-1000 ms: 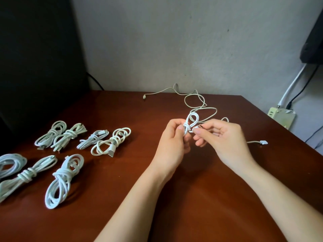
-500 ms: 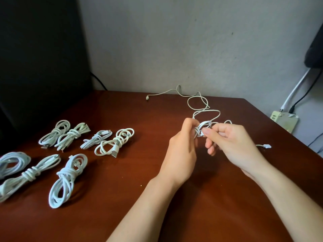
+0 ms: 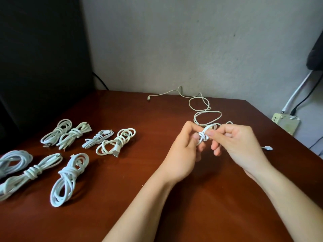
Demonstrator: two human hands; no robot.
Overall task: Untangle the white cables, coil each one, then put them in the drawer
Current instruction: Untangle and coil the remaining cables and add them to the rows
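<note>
Both hands hold a small bundle of white cable (image 3: 204,135) above the middle of the wooden table (image 3: 157,119). My left hand (image 3: 183,151) pinches its left side and my right hand (image 3: 236,144) pinches its right side with thumb and forefinger. A loose white cable (image 3: 201,109) trails in loops from behind the hands to the table's far edge, ending in a plug (image 3: 149,98). Another plug (image 3: 267,147) pokes out to the right of my right hand. Several coiled, tied white cables (image 3: 115,142) lie in two rows on the left. No drawer is in view.
A dark panel (image 3: 40,58) stands at the back left with a black wire beside it. A pale power adapter (image 3: 284,124) with white and black leads sits off the table's right edge. The grey wall rises right behind the table.
The bundle has been drawn tighter between my hands. My right thumb and forefinger now pinch it closer to the left hand. The loose loops behind stay put.
</note>
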